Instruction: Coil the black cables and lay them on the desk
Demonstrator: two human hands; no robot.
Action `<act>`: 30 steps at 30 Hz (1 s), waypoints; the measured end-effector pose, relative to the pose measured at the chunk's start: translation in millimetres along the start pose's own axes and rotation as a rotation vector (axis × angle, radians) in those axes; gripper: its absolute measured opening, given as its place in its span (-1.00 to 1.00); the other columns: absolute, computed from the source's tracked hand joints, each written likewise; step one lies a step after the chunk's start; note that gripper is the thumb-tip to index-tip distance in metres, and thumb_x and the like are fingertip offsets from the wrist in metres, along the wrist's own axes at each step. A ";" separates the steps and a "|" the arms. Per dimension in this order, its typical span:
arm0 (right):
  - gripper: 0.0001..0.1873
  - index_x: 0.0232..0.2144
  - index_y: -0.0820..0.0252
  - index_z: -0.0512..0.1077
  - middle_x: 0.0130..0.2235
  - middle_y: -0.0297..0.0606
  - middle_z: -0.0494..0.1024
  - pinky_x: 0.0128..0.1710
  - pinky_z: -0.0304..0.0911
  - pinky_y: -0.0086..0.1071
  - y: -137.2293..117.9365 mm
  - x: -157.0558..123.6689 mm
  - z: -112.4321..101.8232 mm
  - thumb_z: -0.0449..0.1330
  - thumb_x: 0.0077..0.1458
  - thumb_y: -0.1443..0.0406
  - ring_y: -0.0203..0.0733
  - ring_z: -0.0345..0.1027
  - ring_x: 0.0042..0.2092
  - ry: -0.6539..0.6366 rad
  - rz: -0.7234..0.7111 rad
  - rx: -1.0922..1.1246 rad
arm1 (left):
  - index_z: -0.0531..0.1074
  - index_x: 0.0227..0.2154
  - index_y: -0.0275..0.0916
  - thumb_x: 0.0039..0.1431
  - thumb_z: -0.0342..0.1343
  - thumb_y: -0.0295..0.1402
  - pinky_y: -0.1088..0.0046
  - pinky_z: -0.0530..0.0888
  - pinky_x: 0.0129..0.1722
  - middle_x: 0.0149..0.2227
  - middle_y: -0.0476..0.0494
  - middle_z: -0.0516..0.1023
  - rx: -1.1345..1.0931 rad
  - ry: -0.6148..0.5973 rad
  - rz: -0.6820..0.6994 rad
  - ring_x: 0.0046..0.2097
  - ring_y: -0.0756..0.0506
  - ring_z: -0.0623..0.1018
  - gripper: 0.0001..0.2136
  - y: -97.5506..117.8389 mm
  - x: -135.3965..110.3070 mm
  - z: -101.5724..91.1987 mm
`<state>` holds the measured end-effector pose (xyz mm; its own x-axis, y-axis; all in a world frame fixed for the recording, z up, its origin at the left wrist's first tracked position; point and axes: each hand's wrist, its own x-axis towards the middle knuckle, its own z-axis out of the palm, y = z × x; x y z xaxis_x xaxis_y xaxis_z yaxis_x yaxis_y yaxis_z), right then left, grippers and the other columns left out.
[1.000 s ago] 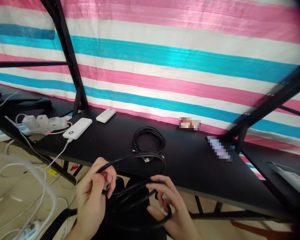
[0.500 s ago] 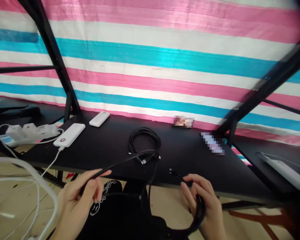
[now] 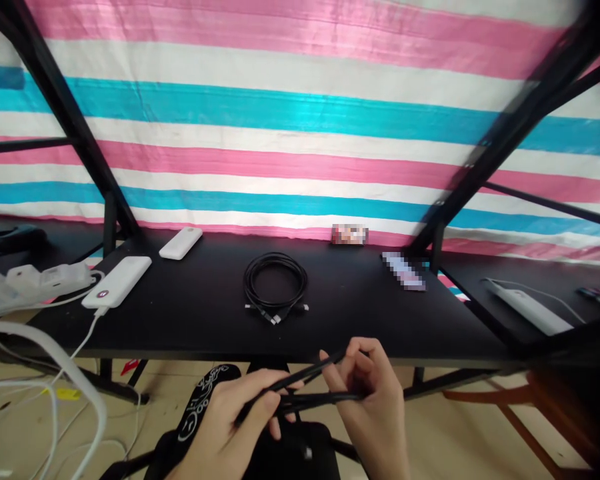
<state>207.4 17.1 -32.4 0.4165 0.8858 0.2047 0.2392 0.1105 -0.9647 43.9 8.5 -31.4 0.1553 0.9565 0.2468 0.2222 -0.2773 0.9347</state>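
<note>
Between my hands, in front of the table's near edge, runs a black cable (image 3: 320, 399) in several strands. My left hand (image 3: 245, 420) is closed around it, thumb on top. My right hand (image 3: 373, 387) grips the other side of the bundle with curled fingers. A small blurred plug hangs below, over my lap. On the black table (image 3: 200, 307), beyond my hands, lies a coiled black cable (image 3: 303, 273) with its light-tipped plugs pointing toward me.
Left on the table are a white power bank (image 3: 120, 280) with a white cord and a smaller white one (image 3: 181, 243). A power strip (image 3: 35, 283) sits farther left. Two pixelated items lie at the right, near a black metal frame (image 3: 480, 153). A white cable (image 3: 75, 373) loops at lower left.
My hands have come together, the right moving left and the left moving right, and the cable is now gathered into strands between them. The view has shifted slightly right.
</note>
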 end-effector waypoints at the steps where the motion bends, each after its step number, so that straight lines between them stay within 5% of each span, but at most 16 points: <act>1: -0.71 -0.39 0.09 0.22 -0.64 -0.59 0.13 -0.63 -0.02 -0.53 -1.0 -0.4 0.2 0.28 0.02 0.15 -0.40 -0.01 -0.62 0.026 -0.013 0.005 | 0.62 -0.19 -0.06 0.21 -0.02 -0.19 0.48 0.47 -0.57 -0.64 -0.08 0.55 -0.041 -0.075 -0.043 -0.62 -0.07 0.50 -0.69 2.1 1.0 1.0; 3: -0.71 -0.39 0.10 0.25 -0.63 -0.58 0.15 -0.64 0.00 -0.53 -1.9 -0.7 -0.2 0.31 0.00 0.17 -0.40 0.02 -0.62 0.074 -0.044 0.012 | 0.61 -0.20 -0.06 0.16 0.06 -0.23 0.50 0.43 -0.59 -0.63 -0.05 0.54 -0.059 -0.164 -0.112 -0.61 -0.06 0.48 -0.74 7.3 2.3 2.2; 7: -0.73 -0.44 0.11 0.27 -0.49 -0.47 0.26 -0.57 0.13 -0.50 2.1 3.8 -6.7 0.34 -0.03 0.24 -0.41 0.11 -0.56 0.113 -0.137 0.006 | 0.59 -0.57 -0.08 -0.15 0.30 -0.37 0.51 0.46 -0.48 -0.62 -0.02 0.55 0.043 -0.141 -0.109 -0.52 -0.09 0.52 -0.97 16.7 3.3 -1.7; 12: -0.89 -0.38 0.12 0.41 -0.26 -0.24 0.43 -0.25 0.29 -0.34 11.3 12.3 -18.6 0.29 0.01 0.30 -0.15 0.36 -0.20 -0.092 -0.315 -0.035 | 0.58 -0.64 -0.14 -0.15 0.26 -0.37 0.56 0.37 -0.58 -0.66 -0.03 0.52 -0.017 -0.012 -0.091 -0.58 -0.03 0.46 -0.95 14.8 0.4 -11.4; 15: -0.85 -0.49 0.14 0.41 -0.45 -0.28 0.44 -0.41 0.26 -0.37 18.3 9.2 -20.6 0.22 0.09 0.25 -0.19 0.36 -0.37 -0.280 -0.195 0.126 | 0.55 -0.67 -0.18 -0.16 0.28 -0.25 0.56 0.34 -0.56 -0.65 -0.03 0.46 -0.226 0.148 -0.182 -0.57 0.01 0.40 -0.86 8.3 -2.4 -10.8; 18: -0.72 -0.57 0.14 0.37 -0.66 -0.42 0.25 -0.62 0.06 -0.42 26.3 3.0 -21.2 0.22 0.10 0.16 -0.34 0.09 -0.63 -0.339 -0.049 0.322 | 0.49 -0.67 -0.22 -0.12 0.29 -0.09 0.57 0.23 -0.59 -0.69 0.05 0.28 -0.420 0.243 -0.316 -0.61 0.09 0.21 -0.70 0.2 -1.9 -9.7; 22: -0.66 -0.57 0.14 0.31 -0.68 -0.56 -0.02 -0.68 -0.27 -0.47 28.6 1.9 -25.4 0.29 0.02 0.09 -0.44 -0.26 -0.65 -0.391 0.176 0.568 | 0.47 -0.55 -0.25 -0.09 0.27 0.02 0.59 -0.02 -0.65 -0.71 0.16 0.08 -0.504 0.115 -0.376 -0.64 0.15 -0.01 -0.62 -14.6 2.9 -14.6; 26: -0.55 -0.65 0.16 0.14 -0.66 -0.57 -0.12 -0.66 -0.37 -0.48 18.6 7.0 -28.5 0.29 0.03 0.14 -0.46 -0.34 -0.61 -0.367 0.308 0.856 | 0.37 -0.57 -0.24 -0.03 0.28 -0.08 0.57 0.12 -0.58 -0.65 0.10 0.23 -0.456 0.022 -0.318 -0.60 0.13 0.17 -0.66 -21.9 8.4 -12.1; 30: -0.49 -0.68 0.15 -0.03 -0.67 -0.59 -0.21 -0.72 -0.37 -0.49 10.3 8.7 -16.9 0.24 0.04 0.22 -0.46 -0.40 -0.65 -0.242 0.292 1.152 | 0.36 -0.49 -0.23 0.11 0.18 -0.10 0.56 0.16 -0.54 -0.55 0.06 0.37 -0.480 0.004 -0.325 -0.60 0.15 0.18 -0.71 -18.5 9.5 16.0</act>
<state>228.3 18.3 -37.8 0.1203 0.9920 0.0369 -0.8082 0.1195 -0.5766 56.6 21.3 -50.4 0.1481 0.9864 -0.0718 -0.2039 0.1014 0.9737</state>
